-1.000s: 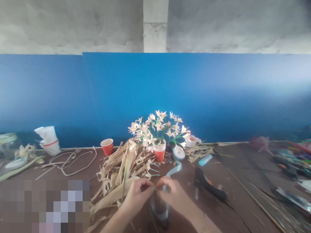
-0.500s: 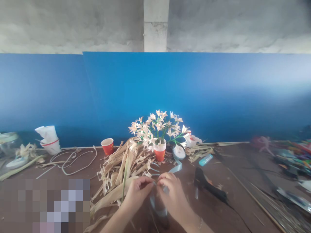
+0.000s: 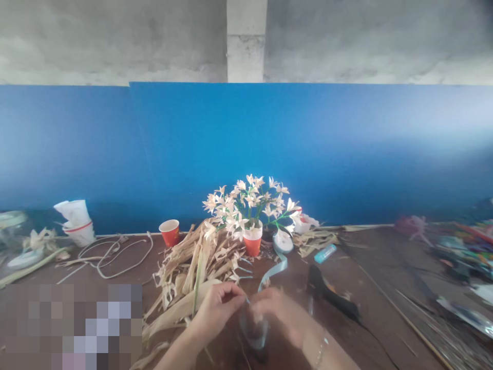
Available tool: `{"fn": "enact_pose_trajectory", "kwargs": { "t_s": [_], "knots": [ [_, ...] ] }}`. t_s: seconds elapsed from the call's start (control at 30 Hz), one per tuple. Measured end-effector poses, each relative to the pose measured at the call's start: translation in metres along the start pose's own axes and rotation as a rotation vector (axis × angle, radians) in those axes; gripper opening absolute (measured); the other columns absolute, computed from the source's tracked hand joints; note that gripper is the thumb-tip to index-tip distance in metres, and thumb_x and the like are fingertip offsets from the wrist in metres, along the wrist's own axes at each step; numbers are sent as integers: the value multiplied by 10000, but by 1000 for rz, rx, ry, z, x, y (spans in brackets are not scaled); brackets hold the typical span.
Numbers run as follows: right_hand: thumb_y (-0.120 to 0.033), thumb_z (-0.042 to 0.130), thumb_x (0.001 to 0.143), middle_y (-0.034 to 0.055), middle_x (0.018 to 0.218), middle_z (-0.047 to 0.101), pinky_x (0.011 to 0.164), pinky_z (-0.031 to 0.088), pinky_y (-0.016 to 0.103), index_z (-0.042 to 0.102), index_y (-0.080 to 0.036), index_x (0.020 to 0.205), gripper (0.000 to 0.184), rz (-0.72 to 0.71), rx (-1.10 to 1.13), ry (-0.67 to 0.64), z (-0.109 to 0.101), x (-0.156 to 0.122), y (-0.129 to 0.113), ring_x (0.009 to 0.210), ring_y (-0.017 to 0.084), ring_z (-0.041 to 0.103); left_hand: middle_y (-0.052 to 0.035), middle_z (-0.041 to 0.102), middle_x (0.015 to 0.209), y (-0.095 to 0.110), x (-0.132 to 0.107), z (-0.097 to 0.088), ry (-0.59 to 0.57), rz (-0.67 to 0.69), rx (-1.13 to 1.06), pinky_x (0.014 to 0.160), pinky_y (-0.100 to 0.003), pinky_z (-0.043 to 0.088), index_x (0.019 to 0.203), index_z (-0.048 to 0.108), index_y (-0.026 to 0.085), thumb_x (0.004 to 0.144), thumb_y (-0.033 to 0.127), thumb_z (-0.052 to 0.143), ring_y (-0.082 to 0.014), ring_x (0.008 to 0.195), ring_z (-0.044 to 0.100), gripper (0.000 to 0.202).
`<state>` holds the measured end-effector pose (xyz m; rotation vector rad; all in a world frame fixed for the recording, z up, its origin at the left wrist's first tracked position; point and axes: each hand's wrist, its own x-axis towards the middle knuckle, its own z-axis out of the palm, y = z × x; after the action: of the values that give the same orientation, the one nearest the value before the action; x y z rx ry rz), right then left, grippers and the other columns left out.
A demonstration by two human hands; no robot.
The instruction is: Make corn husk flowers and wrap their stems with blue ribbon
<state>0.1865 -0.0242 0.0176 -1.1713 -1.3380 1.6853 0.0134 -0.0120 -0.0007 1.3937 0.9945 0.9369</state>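
My left hand [image 3: 217, 304] is pinched shut near the middle of the table's front, fingertips meeting those of my right hand [image 3: 278, 313]. Between them runs a pale blue ribbon [image 3: 274, 269] that trails back to a ribbon roll [image 3: 283, 241]. My right hand is curled and blurred by motion, its fingers on the ribbon. A loop of the same ribbon hangs just below both hands. What the fingertips pinch besides the ribbon is too small to make out.
A heap of dried corn husks [image 3: 192, 267] lies left of my hands. Behind stand a red cup of husk flowers [image 3: 253, 241], another red cup [image 3: 170, 232], stacked white cups [image 3: 79, 222], a cord [image 3: 115, 254], a black glue gun [image 3: 331, 298] and thin sticks [image 3: 423, 318] at right.
My right hand has turned and slid slightly down and right, now blurred. The ribbon strand has lifted a little. My left hand has stayed nearly still.
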Motion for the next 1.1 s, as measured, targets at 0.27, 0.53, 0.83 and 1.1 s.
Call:
{"fn": "enact_pose_trajectory", "kwargs": {
  "t_s": [0.27,0.53,0.83,1.1],
  "knots": [
    [-230,611,659,26,737,639,720,397,301,633,-175,685,65,-282,-458,291,4,4,3,748,187,570,35,509,533,-3,3,0,87,10,6,486,-225,320,687,602,132,704,349,634,-102,493,434,220],
    [-37,605,675,10,838,621,740,304,320,584,-186,658,152,-696,-990,559,13,4,13,858,190,539,36,505,513,-7,7,8,190,46,65,500,-230,336,597,599,155,666,258,606,-114,511,443,124],
    [-39,633,673,-12,789,622,729,281,314,566,-192,672,167,-865,-1025,644,11,11,18,822,171,535,36,566,497,-7,6,9,178,-35,-79,461,-214,343,683,621,159,664,301,650,-100,445,462,146],
    [-52,585,707,-7,772,627,724,293,314,583,-193,668,147,-798,-995,585,11,6,13,801,173,548,8,579,531,-10,11,3,197,61,17,496,-234,370,679,669,142,665,242,651,-121,503,492,103]
  ]
}}
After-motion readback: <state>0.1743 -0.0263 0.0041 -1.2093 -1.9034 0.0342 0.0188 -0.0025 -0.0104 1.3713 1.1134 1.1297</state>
